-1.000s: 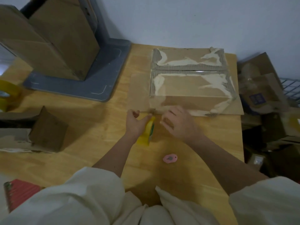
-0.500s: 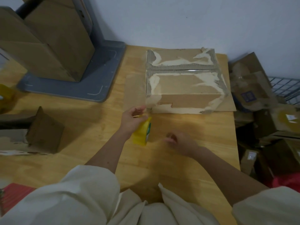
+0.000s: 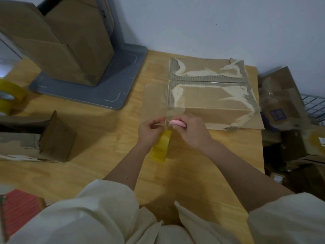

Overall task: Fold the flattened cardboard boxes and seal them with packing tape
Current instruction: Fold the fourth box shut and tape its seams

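I see left hand [image 3: 149, 131] gripping yellow tape roll [image 3: 161, 147]; right hand [image 3: 190, 132] curled around pink cutter [image 3: 177, 123], beside cardboard box [image 3: 211, 95].

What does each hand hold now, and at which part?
Left hand grips the yellow tape roll at its upper edge. Right hand pinches the pink cutter along its body.

The cardboard box [image 3: 211, 99] sits folded at the table's 1 o'clock area, top flaps closed, surface scarred with torn paper and clear tape. The yellow packing tape roll [image 3: 161, 147] stands on edge at the box's 7 o'clock corner, its clear strip running up to that corner.
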